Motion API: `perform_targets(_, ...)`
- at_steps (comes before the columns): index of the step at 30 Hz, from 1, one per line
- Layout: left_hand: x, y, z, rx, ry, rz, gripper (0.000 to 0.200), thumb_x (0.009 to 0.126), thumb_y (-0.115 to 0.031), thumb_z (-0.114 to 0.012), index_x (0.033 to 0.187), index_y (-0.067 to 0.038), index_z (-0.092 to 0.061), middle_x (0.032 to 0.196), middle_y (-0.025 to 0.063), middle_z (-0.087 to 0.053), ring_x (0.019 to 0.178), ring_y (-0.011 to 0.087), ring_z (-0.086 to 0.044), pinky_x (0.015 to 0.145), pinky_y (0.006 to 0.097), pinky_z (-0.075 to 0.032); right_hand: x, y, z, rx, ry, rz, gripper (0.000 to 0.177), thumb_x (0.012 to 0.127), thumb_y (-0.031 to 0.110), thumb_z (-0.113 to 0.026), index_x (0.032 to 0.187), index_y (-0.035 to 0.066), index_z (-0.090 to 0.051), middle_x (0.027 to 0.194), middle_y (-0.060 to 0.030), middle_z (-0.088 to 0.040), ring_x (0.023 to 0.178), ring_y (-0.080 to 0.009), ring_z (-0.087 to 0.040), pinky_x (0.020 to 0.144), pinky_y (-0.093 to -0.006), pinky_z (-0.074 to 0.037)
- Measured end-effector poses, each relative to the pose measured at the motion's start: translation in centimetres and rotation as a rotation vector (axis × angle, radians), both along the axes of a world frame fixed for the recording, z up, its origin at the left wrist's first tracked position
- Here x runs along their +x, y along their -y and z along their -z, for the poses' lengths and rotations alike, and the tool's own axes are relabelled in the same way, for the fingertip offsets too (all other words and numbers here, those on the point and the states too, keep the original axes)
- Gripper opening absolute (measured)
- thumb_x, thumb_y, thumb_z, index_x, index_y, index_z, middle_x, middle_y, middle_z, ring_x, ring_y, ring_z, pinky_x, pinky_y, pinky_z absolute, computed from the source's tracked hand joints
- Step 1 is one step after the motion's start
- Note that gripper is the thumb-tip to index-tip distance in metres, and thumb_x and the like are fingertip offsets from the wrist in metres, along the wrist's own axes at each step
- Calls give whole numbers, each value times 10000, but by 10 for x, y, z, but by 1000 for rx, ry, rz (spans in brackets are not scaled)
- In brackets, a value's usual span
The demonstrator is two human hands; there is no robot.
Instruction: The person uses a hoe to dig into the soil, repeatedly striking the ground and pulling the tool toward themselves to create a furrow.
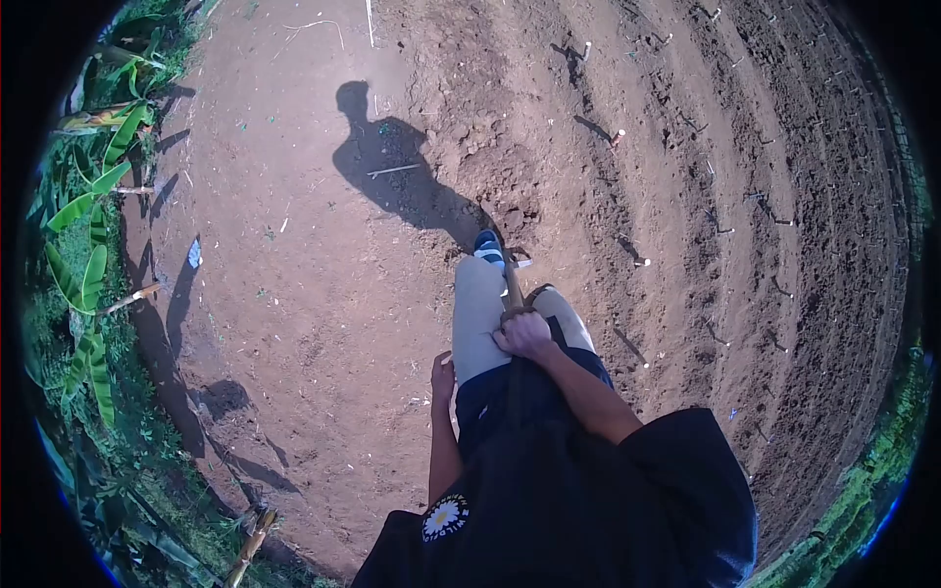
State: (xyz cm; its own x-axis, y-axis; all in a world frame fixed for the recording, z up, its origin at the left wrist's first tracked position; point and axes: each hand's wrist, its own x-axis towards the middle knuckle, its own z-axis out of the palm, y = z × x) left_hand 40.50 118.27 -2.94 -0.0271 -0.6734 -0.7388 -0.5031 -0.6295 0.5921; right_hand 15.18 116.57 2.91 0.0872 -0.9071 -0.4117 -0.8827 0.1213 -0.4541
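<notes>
My right hand (526,334) is wrapped round a wooden handle (514,290), which slants down between my legs toward the ground beside my foot. Near the foot, a small pale piece (523,263) shows at the handle's lower end; what it belongs to is too small to tell. Off to the left, my left hand (443,376) hangs beside my thigh, away from the handle. Its fingers are bunched and partly turned from view. A striped sandal or sock (487,247) covers my forward foot, at the edge of loosened soil (510,201).
Furrowed soil with short stakes (616,140) and cut stems (642,263) spreads on the right. Banana plants (93,279) line the left edge. A thin stick (394,171) lies ahead within my shadow. A pale scrap (194,254) is on the left ground.
</notes>
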Motion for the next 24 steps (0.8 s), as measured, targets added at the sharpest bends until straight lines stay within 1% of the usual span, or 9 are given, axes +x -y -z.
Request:
perform_targets(3,5,-21,-45,-50,60,33,300,855,-135,-440,1148,-78,-463,802,76,-574,703,137,-558,589,258,-444,24,4,2,119,45,29,420,777,392,-453,595,53,-620,603,-136,-605,611,-264,-622,609,-378,-497)
perform_targets(5,13,-44,-60,-22,-33,-202,302,855,-143,-439,1152,-90,-461,831,80,-585,703,146,-562,585,259,-445,24,-1,16,11,61,23,414,772,386,-452,615,42,-619,637,-149,-610,638,-268,-624,610,-384,-496)
perform_targets(11,72,-169,-36,70,-61,-496,297,840,-165,-491,1127,-91,-466,911,83,-563,751,153,-552,596,259,-449,22,0,24,20,75,20,421,760,404,-445,696,27,-620,716,-162,-619,693,-292,-621,628,-405,-489)
perform_targets(15,107,-242,5,22,-20,-311,349,845,-161,-520,1181,-136,-427,913,115,-597,689,158,-588,547,284,-467,24,-12,29,1,30,58,434,764,447,-441,736,59,-633,708,-152,-622,682,-301,-618,631,-409,-488)
perform_targets(17,140,-275,43,-233,69,-7,352,844,-167,-527,1181,-135,-430,917,121,-594,676,166,-589,540,291,-476,28,-14,28,-27,-22,46,443,766,466,-439,744,69,-636,706,-150,-622,680,-299,-619,627,-406,-489)
perform_targets(18,141,-274,33,-247,74,-5,352,844,-167,-527,1181,-135,-430,917,121,-594,676,166,-589,540,291,-476,28,-15,26,4,-17,62,475,771,481,-425,765,56,-637,733,-152,-625,706,-287,-620,635,-402,-486)
perform_targets(21,135,-263,-21,219,-23,-243,364,849,-222,-514,1186,-115,-426,930,113,-592,723,182,-596,586,290,-479,32,-20,38,-28,-82,75,489,785,501,-417,793,63,-633,752,-140,-626,734,-273,-622,615,-376,-491)
perform_targets(23,142,-260,-39,187,59,-227,362,853,-230,-499,1185,-106,-423,937,109,-591,713,180,-597,578,290,-474,40,-27,45,-139,-199,94,415,782,455,-468,775,68,-619,710,-115,-615,688,-262,-622,550,-362,-487)
perform_targets(24,155,-263,-37,186,55,-204,354,871,-236,-470,1199,-116,-412,981,114,-577,778,188,-593,614,296,-470,39,-38,21,-353,-208,-6,325,761,380,-527,766,67,-612,661,-100,-594,629,-253,-615,501,-365,-474)
